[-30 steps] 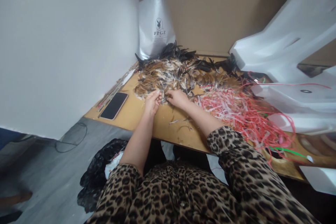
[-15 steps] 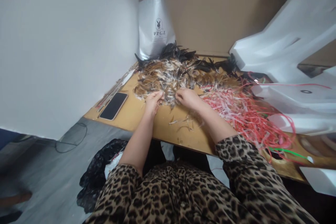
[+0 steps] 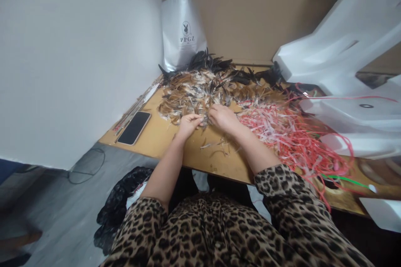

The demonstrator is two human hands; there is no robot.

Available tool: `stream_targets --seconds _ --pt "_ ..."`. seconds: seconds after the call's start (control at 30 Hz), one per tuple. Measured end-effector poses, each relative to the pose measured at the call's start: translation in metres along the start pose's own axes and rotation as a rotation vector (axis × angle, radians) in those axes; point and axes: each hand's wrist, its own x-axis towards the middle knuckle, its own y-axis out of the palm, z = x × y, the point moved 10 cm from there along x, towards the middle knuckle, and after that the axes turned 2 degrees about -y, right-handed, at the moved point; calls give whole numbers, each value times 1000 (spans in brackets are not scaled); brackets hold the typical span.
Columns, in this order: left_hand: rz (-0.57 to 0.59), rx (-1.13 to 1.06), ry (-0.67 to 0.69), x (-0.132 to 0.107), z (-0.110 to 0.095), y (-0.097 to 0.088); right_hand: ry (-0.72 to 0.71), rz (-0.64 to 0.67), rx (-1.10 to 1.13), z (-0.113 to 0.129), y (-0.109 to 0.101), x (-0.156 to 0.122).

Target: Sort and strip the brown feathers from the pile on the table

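A heap of brown, white and black feathers [image 3: 191,91] covers the back of the wooden table. At its near edge, my left hand [image 3: 188,125] is closed in a pinch, with pale feather bits at the fingertips. Just to the right, my right hand [image 3: 223,117] has its fingers curled down against the feathers. Its fingertips are hidden, so what they hold cannot be made out. The two hands are close together but apart. A few loose feathers [image 3: 216,145] lie on the table below my right hand.
Tangled pink and red strips [image 3: 288,137] lie right of the feathers. A phone [image 3: 134,128] rests at the table's left. Behind stands a silver-white bag [image 3: 184,29]. White foam-like pieces [image 3: 344,66] crowd the right side. A black plastic bag [image 3: 117,204] is below the table.
My left hand has shifted right and slightly nearer to me, closer to my right hand. My right hand stays at about the same spot, fingers still curled.
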Motion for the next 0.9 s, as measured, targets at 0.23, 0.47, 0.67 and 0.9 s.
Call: stream_targets --seconds 0.23,0.47,0.67,0.9 --pt "-73 -10 74 0 -7 -7 33 -11 32 -8 -1 -4" --pt "-69 91 330 -11 -42 -4 -20 9 31 -5 2 -6" --pt "-14 41 101 -7 -13 7 -11 -15 61 -7 0 -6" --pt "19 -33 -7 -6 0 13 19 -36 93 -12 0 -6"
